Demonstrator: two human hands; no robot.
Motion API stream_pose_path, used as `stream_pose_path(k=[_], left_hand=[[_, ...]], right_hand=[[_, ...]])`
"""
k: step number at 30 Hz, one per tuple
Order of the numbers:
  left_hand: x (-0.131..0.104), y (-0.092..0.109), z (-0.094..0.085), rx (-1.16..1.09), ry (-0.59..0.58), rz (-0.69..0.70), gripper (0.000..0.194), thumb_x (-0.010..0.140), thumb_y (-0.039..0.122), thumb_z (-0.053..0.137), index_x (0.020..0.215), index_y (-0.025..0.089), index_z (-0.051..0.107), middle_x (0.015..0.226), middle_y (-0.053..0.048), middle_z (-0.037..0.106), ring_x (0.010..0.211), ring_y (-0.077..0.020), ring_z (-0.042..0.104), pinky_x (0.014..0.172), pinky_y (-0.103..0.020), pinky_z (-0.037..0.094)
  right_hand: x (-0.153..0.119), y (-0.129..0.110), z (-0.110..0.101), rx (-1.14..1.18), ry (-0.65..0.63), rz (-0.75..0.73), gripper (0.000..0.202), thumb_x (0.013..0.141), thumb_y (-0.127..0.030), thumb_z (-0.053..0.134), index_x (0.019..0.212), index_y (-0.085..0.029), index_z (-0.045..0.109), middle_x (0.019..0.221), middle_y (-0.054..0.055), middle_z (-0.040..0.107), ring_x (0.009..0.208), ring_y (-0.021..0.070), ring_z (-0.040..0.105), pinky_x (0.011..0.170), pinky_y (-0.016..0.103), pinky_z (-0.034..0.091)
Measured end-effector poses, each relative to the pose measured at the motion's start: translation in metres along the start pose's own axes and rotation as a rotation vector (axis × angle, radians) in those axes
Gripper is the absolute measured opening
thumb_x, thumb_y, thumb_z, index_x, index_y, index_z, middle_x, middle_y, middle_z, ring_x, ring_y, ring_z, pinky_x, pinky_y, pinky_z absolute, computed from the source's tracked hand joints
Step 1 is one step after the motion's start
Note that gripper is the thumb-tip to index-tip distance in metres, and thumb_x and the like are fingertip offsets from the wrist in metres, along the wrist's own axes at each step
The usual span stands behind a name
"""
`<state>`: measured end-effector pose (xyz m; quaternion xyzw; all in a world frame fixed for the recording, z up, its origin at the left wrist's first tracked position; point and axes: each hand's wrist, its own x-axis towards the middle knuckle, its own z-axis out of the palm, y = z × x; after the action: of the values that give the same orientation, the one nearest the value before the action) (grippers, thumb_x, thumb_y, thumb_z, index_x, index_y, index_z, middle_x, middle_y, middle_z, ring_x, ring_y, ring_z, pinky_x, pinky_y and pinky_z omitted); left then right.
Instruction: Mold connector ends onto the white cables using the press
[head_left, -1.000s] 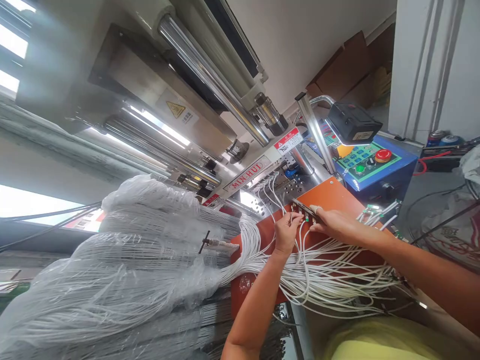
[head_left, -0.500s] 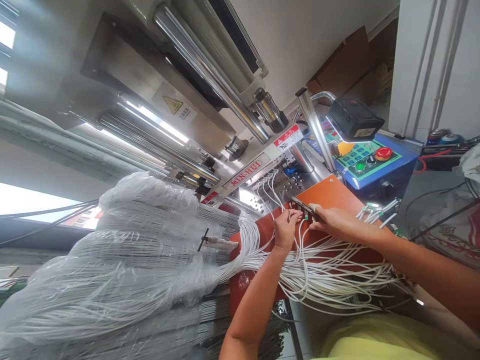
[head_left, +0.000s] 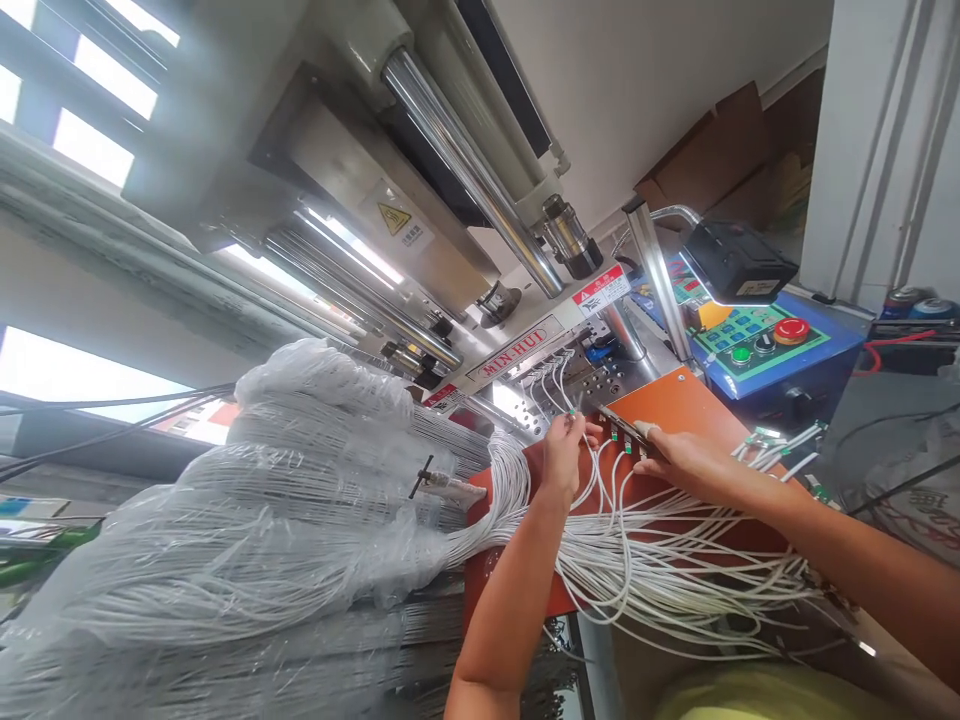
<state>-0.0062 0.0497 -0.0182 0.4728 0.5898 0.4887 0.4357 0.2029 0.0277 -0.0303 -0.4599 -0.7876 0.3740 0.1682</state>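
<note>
Left hand [head_left: 566, 440] pinches a connector [head_left: 571, 413]; right hand [head_left: 664, 448], nearly closed, grips bar [head_left: 621, 423].

Left hand [head_left: 568, 445]: drawn back from the metal bar [head_left: 624, 425], along the orange board's [head_left: 660, 398] machine-side edge
Fingertips: a small green-tipped piece [head_left: 571, 413] now shows there
Green connectors by bar [head_left: 622, 443]: two visible, formerly one

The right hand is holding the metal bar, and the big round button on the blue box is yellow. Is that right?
Not quite: the big round button on the blue box is red, not yellow. The head view shows it. The right hand is holding the metal bar.
</note>
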Motion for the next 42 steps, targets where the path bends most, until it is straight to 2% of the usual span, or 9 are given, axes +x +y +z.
stream_pose_path(k=[2, 4, 7, 10, 14, 17, 26, 39, 42], left_hand=[[0.002, 0.000, -0.002, 0.050, 0.039, 0.059, 0.039, 0.085, 0.041, 0.062, 0.113, 0.014, 0.056, 0.076, -0.006, 0.073, 0.047, -0.0056, 0.049, 0.049, -0.018, 0.039], [0.002, -0.001, -0.003, 0.160, 0.059, 0.150, 0.037, 0.087, 0.039, 0.060, 0.115, 0.016, 0.059, 0.080, -0.005, 0.074, 0.047, -0.0054, 0.046, 0.048, -0.018, 0.038], [-0.001, -0.004, -0.006, 0.310, 0.049, 0.230, 0.025, 0.086, 0.038, 0.061, 0.101, 0.020, 0.070, 0.087, -0.004, 0.075, 0.058, -0.0089, 0.056, 0.059, -0.021, 0.047], [-0.003, -0.009, -0.008, 0.373, 0.028, 0.281, 0.015, 0.083, 0.032, 0.065, 0.090, 0.021, 0.074, 0.089, -0.004, 0.075, 0.076, -0.0144, 0.066, 0.075, -0.027, 0.052], [-0.004, -0.014, -0.009, 0.488, -0.060, 0.327, 0.012, 0.084, 0.024, 0.062, 0.085, 0.020, 0.073, 0.087, -0.003, 0.074, 0.081, -0.0159, 0.066, 0.080, -0.029, 0.051], [-0.002, -0.016, -0.009, 0.552, -0.082, 0.350, 0.011, 0.084, 0.021, 0.061, 0.084, 0.020, 0.073, 0.086, -0.003, 0.072, 0.082, -0.0163, 0.066, 0.082, -0.030, 0.050], [-0.001, -0.020, -0.009, 0.579, -0.068, 0.456, 0.015, 0.083, 0.015, 0.060, 0.085, 0.021, 0.074, 0.085, -0.003, 0.072, 0.083, -0.0169, 0.065, 0.081, -0.030, 0.049], [-0.002, -0.025, -0.007, 0.567, -0.041, 0.448, 0.018, 0.085, 0.013, 0.057, 0.086, 0.022, 0.074, 0.086, -0.003, 0.073, 0.084, -0.0175, 0.066, 0.082, -0.031, 0.051], [0.000, -0.027, -0.006, 0.595, -0.024, 0.463, 0.020, 0.086, 0.013, 0.056, 0.085, 0.022, 0.073, 0.086, -0.003, 0.073, 0.083, -0.0173, 0.066, 0.081, -0.032, 0.051]], right_hand=[[0.001, 0.003, 0.003, 0.006, 0.019, -0.020, 0.022, 0.093, -0.040, 0.049, 0.105, -0.022, 0.046, 0.092, 0.009, 0.069, 0.083, 0.0235, 0.065, 0.067, 0.028, 0.041], [0.002, 0.006, 0.006, -0.005, 0.030, -0.023, 0.023, 0.092, -0.040, 0.049, 0.104, -0.022, 0.046, 0.091, 0.008, 0.068, 0.081, 0.0235, 0.065, 0.066, 0.028, 0.041], [0.004, 0.009, 0.009, -0.029, 0.040, -0.018, 0.025, 0.092, -0.043, 0.050, 0.105, -0.021, 0.047, 0.091, 0.009, 0.068, 0.080, 0.0236, 0.064, 0.065, 0.028, 0.040], [0.005, 0.010, 0.010, -0.041, 0.046, -0.018, 0.026, 0.093, -0.044, 0.048, 0.107, -0.022, 0.047, 0.090, 0.008, 0.068, 0.081, 0.0241, 0.064, 0.064, 0.028, 0.039], [0.004, 0.011, 0.008, -0.026, 0.029, -0.010, 0.025, 0.092, -0.045, 0.049, 0.104, -0.022, 0.046, 0.088, 0.007, 0.067, 0.079, 0.0236, 0.064, 0.064, 0.028, 0.039], [0.004, 0.011, 0.007, 0.019, 0.020, -0.013, 0.026, 0.092, -0.046, 0.049, 0.105, -0.023, 0.045, 0.091, 0.007, 0.068, 0.082, 0.0235, 0.064, 0.066, 0.028, 0.040], [0.006, 0.012, 0.008, 0.010, 0.031, 0.002, 0.026, 0.090, -0.048, 0.050, 0.099, -0.023, 0.048, 0.090, 0.007, 0.067, 0.080, 0.0239, 0.064, 0.064, 0.028, 0.041], [0.001, 0.002, -0.001, 0.055, 0.023, 0.004, 0.032, 0.091, -0.046, 0.050, 0.114, -0.025, 0.050, 0.097, 0.008, 0.070, 0.088, 0.0264, 0.065, 0.069, 0.030, 0.043], [0.002, -0.001, -0.002, 0.023, 0.010, 0.006, 0.025, 0.091, -0.044, 0.050, 0.107, -0.023, 0.050, 0.095, 0.009, 0.069, 0.086, 0.0256, 0.065, 0.066, 0.029, 0.042]])
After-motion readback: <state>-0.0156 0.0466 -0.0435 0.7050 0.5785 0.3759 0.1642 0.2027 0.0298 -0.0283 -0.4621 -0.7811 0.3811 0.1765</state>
